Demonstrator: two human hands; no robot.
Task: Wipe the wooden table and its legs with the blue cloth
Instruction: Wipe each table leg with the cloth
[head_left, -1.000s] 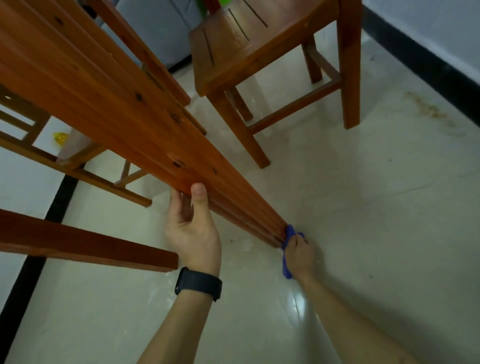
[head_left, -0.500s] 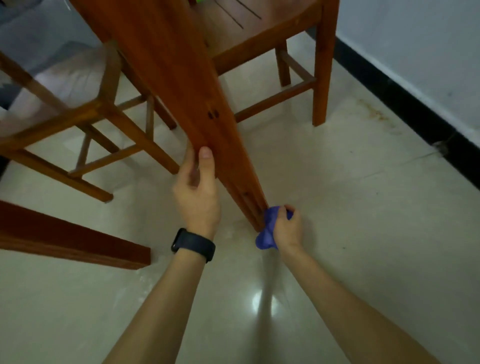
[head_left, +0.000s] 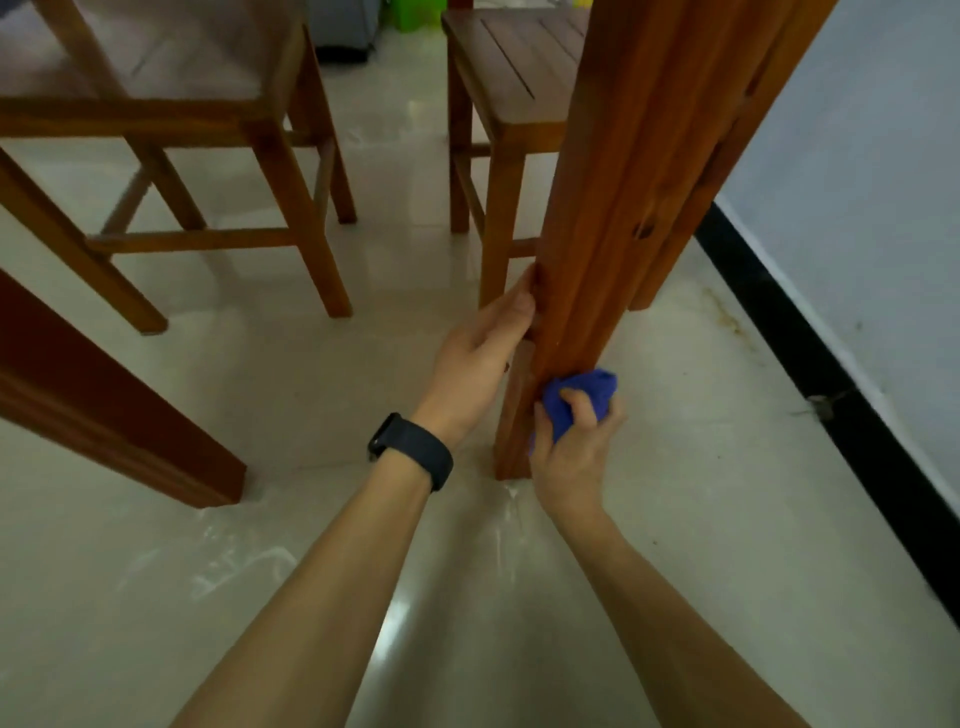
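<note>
Whereas the cloth (head_left: 589, 387) is seen at the very foot of the desk leg (head_left: 587, 234) a moment earlier, it is now drawn slightly up the right face, so the lower end is judged nearly wiped. It is bunched and gripped tightly by the right hand (head_left: 571, 457), just above the floor (head_left: 727, 467). The left face is steadied by the left hand (head_left: 483, 358), fingers laid straight.
</note>
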